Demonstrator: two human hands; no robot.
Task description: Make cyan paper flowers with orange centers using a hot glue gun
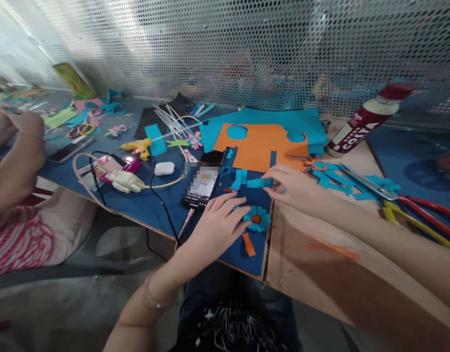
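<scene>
My right hand (293,188) pinches the end of a light-blue strip (258,183) between thumb and fingers, just above the blue table. My left hand (218,220) hovers with its fingers apart, beside a blue flower (257,218) with an orange-brown centre. Between the hands and the phone lie more blue pieces (241,177), one of them looped. A short orange strip (249,245) rests below the flower. Left of these, a phone (201,185) with a lit screen, partly pixelated, stands close to my left fingertips.
Behind are orange (261,146) and blue sheets (283,117). Large scissors (390,195) lie right among blue scraps, by a Costa bottle (368,120). Leftward are a yellow glue gun (139,146), white earbud case (164,168), power strip (125,180) with cables, and another person's arm (21,156).
</scene>
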